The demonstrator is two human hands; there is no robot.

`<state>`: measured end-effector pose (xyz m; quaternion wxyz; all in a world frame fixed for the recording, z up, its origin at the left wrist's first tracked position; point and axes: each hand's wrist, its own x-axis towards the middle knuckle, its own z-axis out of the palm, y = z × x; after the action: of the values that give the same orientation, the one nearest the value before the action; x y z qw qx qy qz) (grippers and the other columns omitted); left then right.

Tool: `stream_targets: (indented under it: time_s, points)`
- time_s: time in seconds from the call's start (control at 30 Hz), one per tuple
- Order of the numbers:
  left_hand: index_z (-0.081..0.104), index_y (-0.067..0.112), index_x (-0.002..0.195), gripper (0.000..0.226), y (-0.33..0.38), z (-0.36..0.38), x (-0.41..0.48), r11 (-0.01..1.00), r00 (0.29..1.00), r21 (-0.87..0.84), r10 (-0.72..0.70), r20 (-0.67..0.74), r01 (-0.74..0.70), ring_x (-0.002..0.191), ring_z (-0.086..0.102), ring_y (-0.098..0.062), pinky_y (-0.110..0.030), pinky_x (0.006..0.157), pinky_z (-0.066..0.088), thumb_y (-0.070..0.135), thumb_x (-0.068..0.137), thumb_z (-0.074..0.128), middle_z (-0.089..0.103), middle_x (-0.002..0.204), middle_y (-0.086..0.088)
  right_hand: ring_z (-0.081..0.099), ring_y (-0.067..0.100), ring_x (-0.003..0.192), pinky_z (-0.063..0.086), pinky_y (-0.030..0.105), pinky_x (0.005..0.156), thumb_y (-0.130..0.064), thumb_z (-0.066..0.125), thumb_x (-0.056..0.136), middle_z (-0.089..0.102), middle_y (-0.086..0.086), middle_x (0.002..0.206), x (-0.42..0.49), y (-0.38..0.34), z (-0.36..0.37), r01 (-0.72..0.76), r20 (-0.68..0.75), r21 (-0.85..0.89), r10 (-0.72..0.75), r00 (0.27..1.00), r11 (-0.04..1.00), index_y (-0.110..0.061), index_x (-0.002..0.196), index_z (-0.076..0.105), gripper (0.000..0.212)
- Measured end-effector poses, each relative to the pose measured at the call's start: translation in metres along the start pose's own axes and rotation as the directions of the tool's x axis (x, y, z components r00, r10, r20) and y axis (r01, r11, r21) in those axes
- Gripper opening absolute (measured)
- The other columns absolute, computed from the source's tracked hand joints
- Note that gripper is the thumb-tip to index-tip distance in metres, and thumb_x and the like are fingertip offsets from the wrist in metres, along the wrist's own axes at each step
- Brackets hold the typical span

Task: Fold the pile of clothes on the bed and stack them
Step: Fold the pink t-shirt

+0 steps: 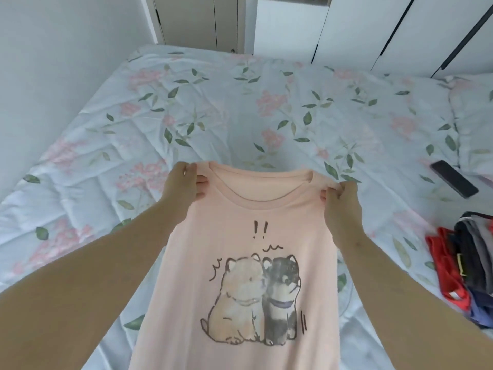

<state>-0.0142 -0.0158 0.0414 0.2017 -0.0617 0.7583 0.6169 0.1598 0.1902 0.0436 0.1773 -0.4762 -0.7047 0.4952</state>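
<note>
Presently the pink shirt (pixel 240 263) hangs lengthwise toward 6 o'clock, its shoulders pinched by the left hand (pixel 181 182) at 9 and the right hand (pixel 342 206) at 3, over the bed (pixel 240 116).

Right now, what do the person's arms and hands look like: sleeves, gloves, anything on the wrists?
The left hand and right hand are bare, no gloves. The left forearm and right forearm are uncovered as far as the frame shows: no sleeve, no watch or bracelet at either wrist.
</note>
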Motion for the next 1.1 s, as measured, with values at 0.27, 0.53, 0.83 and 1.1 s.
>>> stream_targets:
  time_s: [0.27,0.53,0.83,1.1]
  points:
    - [-0.004,0.035,0.150,0.084,-0.044,0.033,0.061,0.985,0.877,0.173,-0.056,0.478,-0.031,0.144,0.017,-0.019,-0.038,0.110,0.025,0.008,0.095,0.054,0.008,0.159,-0.005,0.004,0.025,0.147,0.013,0.045,0.115,-0.024,0.048,0.094,-0.014,0.003,0.159,0.036,0.037,0.082,0.162,0.200,-0.491,-0.071,0.977,0.856,-0.032,0.150,-0.008,0.080]
    - [0.030,0.020,0.142,0.050,-0.152,-0.051,0.061,0.672,0.951,0.686,-0.095,-0.293,0.278,0.128,0.035,-0.033,-0.047,0.104,0.029,0.025,0.095,0.044,0.033,0.145,-0.009,-0.015,0.029,0.145,0.006,0.053,0.116,-0.016,0.036,0.094,-0.014,-0.007,0.158,-0.028,0.124,0.191,0.151,0.567,-0.632,0.319,0.760,0.760,-0.044,0.148,0.007,0.067]
    - [0.049,0.014,0.080,0.018,-0.179,-0.079,0.077,0.783,0.963,0.566,-0.258,-0.080,0.257,0.063,0.048,-0.020,-0.028,0.056,0.037,0.028,0.091,0.054,0.053,0.072,-0.002,-0.019,0.029,0.143,0.005,0.056,0.115,-0.031,0.036,0.096,-0.018,-0.008,0.157,-0.028,0.139,0.207,0.146,0.503,-0.726,0.375,0.779,0.672,-0.046,0.146,0.011,0.058]
    - [0.052,0.012,0.103,0.019,-0.154,-0.150,0.130,0.929,0.830,-0.256,-0.357,-0.428,0.267,0.089,0.060,-0.024,-0.039,0.081,0.056,0.026,0.092,0.059,0.057,0.092,-0.003,-0.020,0.031,0.143,0.001,0.053,0.117,-0.026,0.041,0.095,-0.020,-0.005,0.157,-0.029,0.139,0.211,0.140,0.471,-0.763,0.394,0.789,0.630,-0.044,0.148,0.003,0.068]
